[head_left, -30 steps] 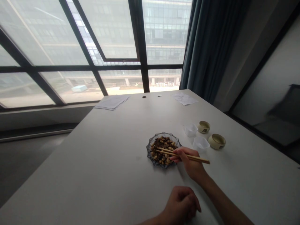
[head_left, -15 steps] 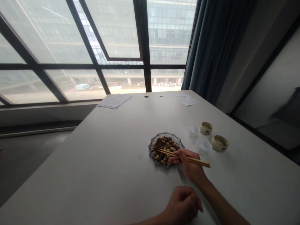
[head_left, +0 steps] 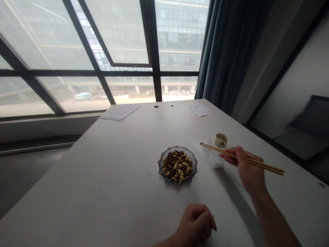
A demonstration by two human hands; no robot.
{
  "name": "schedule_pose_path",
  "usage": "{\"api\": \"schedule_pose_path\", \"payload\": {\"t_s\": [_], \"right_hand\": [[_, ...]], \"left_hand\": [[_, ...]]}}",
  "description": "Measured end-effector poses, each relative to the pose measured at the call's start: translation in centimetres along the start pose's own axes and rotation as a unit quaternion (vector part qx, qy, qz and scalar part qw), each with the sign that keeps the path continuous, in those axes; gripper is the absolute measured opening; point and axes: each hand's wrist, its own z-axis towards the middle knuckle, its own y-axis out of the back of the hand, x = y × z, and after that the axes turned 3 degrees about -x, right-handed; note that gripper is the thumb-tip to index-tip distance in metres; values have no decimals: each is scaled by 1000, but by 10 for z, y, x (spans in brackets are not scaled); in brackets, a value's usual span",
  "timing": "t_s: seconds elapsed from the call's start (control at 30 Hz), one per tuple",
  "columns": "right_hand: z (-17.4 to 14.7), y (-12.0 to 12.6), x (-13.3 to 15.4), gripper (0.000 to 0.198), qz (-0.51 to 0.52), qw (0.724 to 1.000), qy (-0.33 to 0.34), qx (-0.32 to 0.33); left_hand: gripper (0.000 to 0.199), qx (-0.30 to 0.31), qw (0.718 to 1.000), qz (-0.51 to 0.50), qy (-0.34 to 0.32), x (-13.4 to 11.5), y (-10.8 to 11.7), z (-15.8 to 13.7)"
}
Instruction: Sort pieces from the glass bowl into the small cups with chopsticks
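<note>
While the right hand (head_left: 249, 171) grips a pair of chopsticks (head_left: 267, 166), their long axis slants roughly toward the far left corner of the tabletop (head_left: 115, 178); the tips appear over the farther clear plastic cup (head_left: 206, 140), contact uncertain. The scalloped glass dish (head_left: 160, 168) of nuts and seeds (head_left: 177, 166) lies leftward, away from the right edge. The left hand (head_left: 196, 223), loosely curled, is farther from both cups.

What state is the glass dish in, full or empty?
Full, or nearly so: pale and dark nut-like pieces cover the inside of the glass dish, leaving mainly its scalloped rim bare.
</note>
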Motion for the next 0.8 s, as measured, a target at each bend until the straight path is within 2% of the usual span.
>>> {"api": "schedule_pose_path", "payload": {"t_s": [0.1,0.13,0.27,0.57,0.7,0.8], "right_hand": [[27,39,8,34,-26,992,26,-118],[34,50,9,30,-31,989,17,-146],[50,78,7,28,-43,979,-37,-196],[50,74,2,30,-44,980,-53,-185],[46,67,4,32,-33,984,2,-172],[35,52,6,37,-23,991,44,-127]], "left_hand": [[57,-1,1000,-2,3,-2,0,-1],[57,-2,1000,-2,3,-3,0,-1],[59,-6,1000,-1,6,-2,1,-1],[67,-8,1000,-1,-2,4,3,0],[65,-5,1000,1,-7,4,4,0],[63,-2,1000,3,-8,5,4,0]]}}
